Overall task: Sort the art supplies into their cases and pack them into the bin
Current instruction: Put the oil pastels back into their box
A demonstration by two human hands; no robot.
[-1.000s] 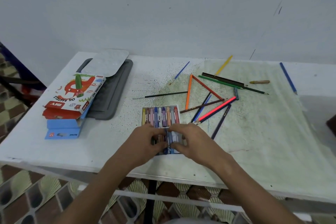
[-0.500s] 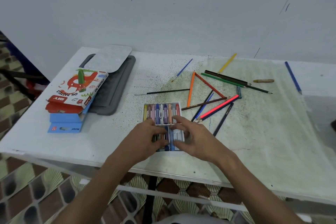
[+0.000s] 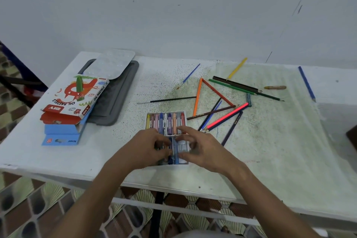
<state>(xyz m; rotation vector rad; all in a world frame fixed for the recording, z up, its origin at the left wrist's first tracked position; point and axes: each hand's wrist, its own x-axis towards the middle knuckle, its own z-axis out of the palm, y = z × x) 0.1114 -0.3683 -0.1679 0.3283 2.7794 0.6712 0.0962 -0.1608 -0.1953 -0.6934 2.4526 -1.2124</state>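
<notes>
Progress: early; pastels partly trayed, nothing packed.
Pastel tray (image 3: 166, 113): on counter (image 3: 270, 150), far row filled, near row under both hands.
Left hand (image 3: 146, 147): fingers curled onto near-row pastels; grip unclear.
Right hand (image 3: 204, 149): fingers spread, relaxed over tray.
Coloured pencils (image 3: 228, 102): loose, beside tray.
Oil pastel box (image 3: 71, 100): left, on blue box (image 3: 61, 135).
Grey bin (image 3: 114, 98): contents not visible, lid (image 3: 112, 65) askew.

My one view sits on the head, looking forward and down over the desk's (image 3: 58, 152) near edge, close in.
</notes>
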